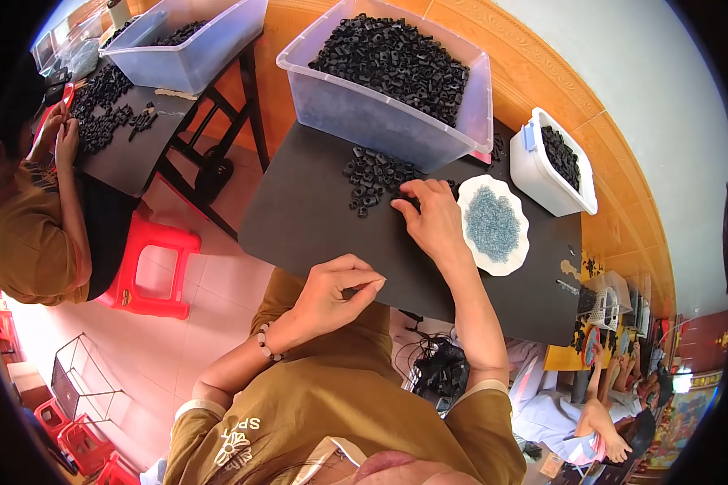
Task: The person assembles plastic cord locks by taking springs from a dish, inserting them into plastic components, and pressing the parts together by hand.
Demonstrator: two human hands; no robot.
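Observation:
My left hand (337,297) is raised over the near edge of the dark table, its thumb and forefinger pinched together. Whatever may be between those fingertips is too small to make out. On the tabletop, my right hand (433,217) curls its fingers at the edge of a loose pile of small black plastic parts (370,179). A dark part seems to lie between its thumb and forefinger. Just right of that hand, a white scalloped dish (519,257) holds many tiny blue-grey, clear-looking pieces (492,225).
Behind the pile stands a large translucent bin (364,109) full of black parts. A smaller white tub (540,174) of them is at the right. To the left, another person (36,234) handles parts at a second table, near a red stool (155,271). More people sit at the lower right.

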